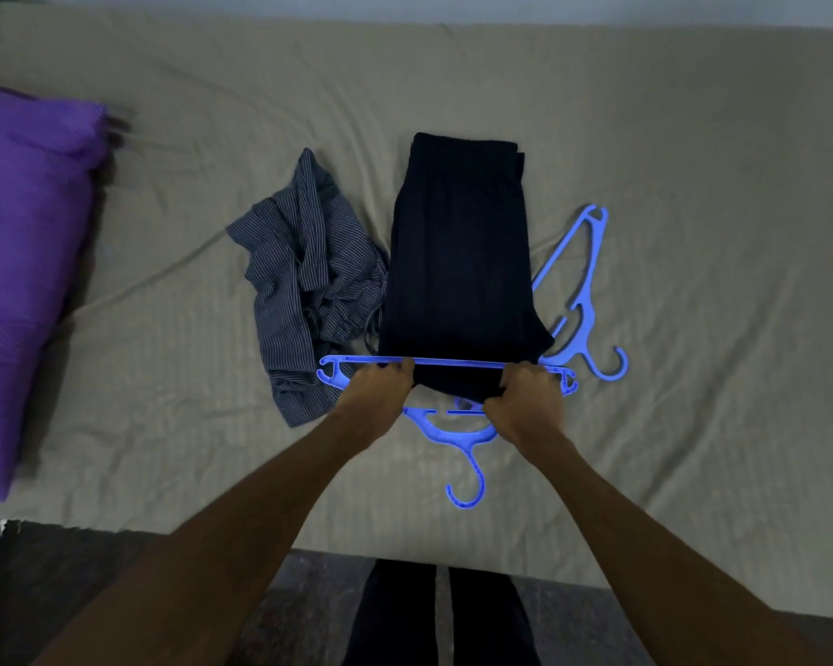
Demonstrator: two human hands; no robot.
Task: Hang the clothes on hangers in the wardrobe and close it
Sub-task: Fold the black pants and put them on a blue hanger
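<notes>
Bare bed point(693, 137) lies open across the top and right of the frame; a purple pillow point(25, 262) blocks the left edge, clothes and hangers crowd the centre.

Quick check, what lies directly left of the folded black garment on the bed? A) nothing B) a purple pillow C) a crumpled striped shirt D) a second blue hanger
C: the crumpled striped shirt lies against the left edge of the black garment; the purple pillow is far off at the left edge of the bed, and the spare blue hanger lies on the right.
</notes>
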